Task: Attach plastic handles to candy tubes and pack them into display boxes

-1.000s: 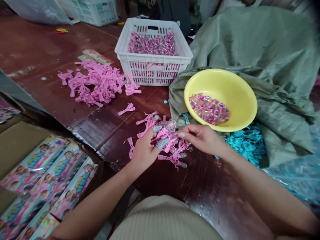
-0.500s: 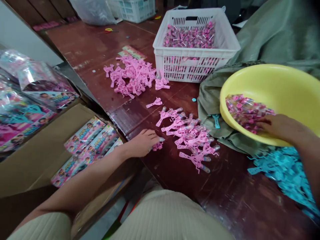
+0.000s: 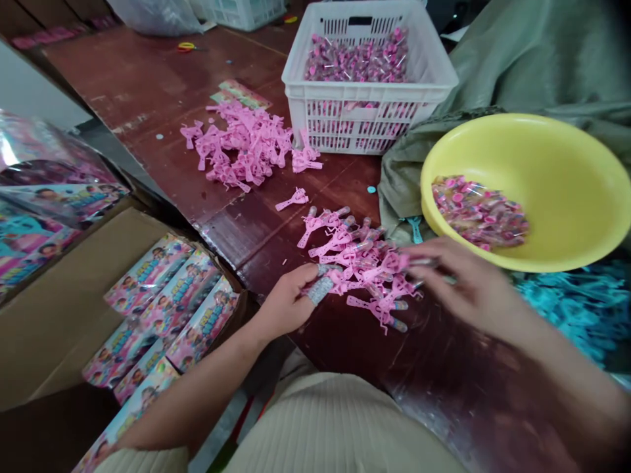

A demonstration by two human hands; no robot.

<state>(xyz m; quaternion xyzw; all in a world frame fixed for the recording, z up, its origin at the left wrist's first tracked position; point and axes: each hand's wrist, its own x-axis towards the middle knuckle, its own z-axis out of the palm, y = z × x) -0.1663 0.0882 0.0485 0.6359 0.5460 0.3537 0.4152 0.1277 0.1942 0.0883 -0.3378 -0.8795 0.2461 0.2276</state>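
Note:
My left hand [image 3: 290, 299], with silvery wrap on its thumb and a finger, pinches a pink plastic piece [image 3: 338, 281] at the table's near edge. Just right of it lies a pile of pink plastic pieces with clear capped tubes [image 3: 367, 253] fitted in them. Over the right side of that pile, my right hand [image 3: 461, 282] is smeared by motion; its fingers close on what looks like a clear tube [image 3: 428, 262]. Farther back sits a heap of pink plastic pieces [image 3: 246, 144] without tubes, and one loose pink piece [image 3: 293, 198] lies between the piles.
A yellow basin [image 3: 566, 171] on the right holds small pink-capped tubes. Behind stands a white crate [image 3: 369, 95] of similar tubes. Turquoise pieces [image 3: 576, 309] lie under the basin's near side. A cardboard box [image 3: 73, 289] with printed packs is at left. Scissors [image 3: 187, 47] lie far back.
My right hand has left the basin and moved left, over the pink pile, with a tube in its fingers. My left hand has brought a pink piece up to the pile's edge.

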